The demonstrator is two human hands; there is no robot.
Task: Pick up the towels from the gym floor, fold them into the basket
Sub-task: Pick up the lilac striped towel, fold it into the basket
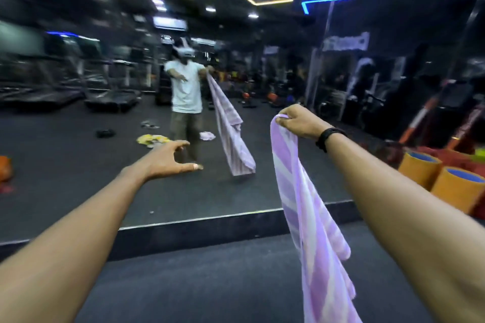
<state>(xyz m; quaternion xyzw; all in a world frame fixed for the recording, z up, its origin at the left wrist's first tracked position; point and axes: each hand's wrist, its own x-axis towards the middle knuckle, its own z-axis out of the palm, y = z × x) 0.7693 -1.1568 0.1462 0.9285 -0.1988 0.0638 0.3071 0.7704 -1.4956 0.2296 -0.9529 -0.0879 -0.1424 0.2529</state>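
Before the mirror wall [78, 178], the right hand [299, 123] pinches the purple striped towel [312, 217] by its top edge, its length hanging straight down. Well apart to its left, the left hand [168, 157] hovers with fingers spread, holding nothing; the towel's free edge probably lies nearest it.

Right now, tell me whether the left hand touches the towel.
Apart. The head view shows the left hand held out empty, with mirror between it and the towel.

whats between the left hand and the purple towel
Nothing of its own in the head view: left hand is apart from the purple towel; behind the gap, only the mirror.

Purple-and-white striped towel [309, 217], hanging lengthwise, unfolded.
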